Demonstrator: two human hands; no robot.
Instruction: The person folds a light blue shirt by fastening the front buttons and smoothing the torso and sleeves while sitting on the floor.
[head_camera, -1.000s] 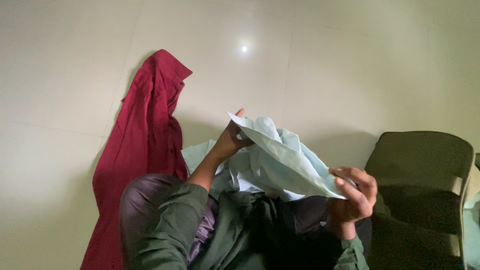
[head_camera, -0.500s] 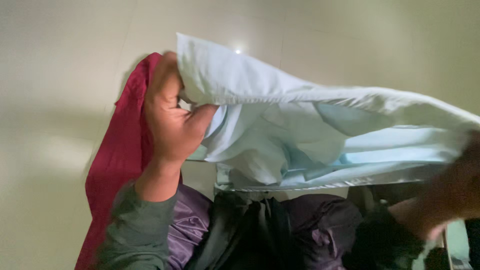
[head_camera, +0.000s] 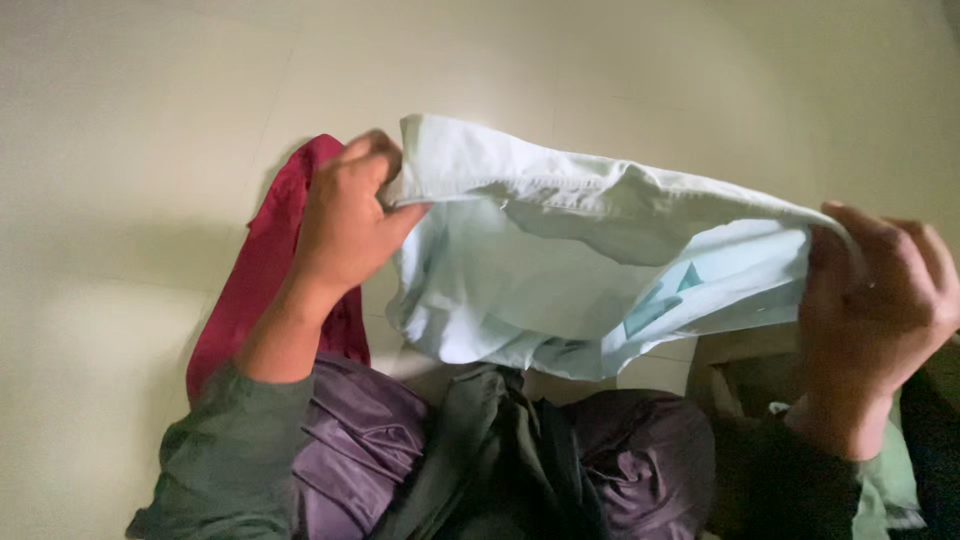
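Floor (head_camera: 150, 120) pale tile; left hand (head_camera: 345, 215), right hand (head_camera: 880, 300) pinching light-blue shirt (head_camera: 560, 270).

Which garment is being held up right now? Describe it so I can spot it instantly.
Above the person's lap, over the pale tiled floor, the light blue shirt hangs stretched between the left hand and right hand. Unlike the dark red garment lying on the floor behind, it is pale and lifted.

Red garment (head_camera: 265, 270) largely behind the left hand (head_camera: 345, 215); right hand (head_camera: 880, 300) cropped at frame edge.
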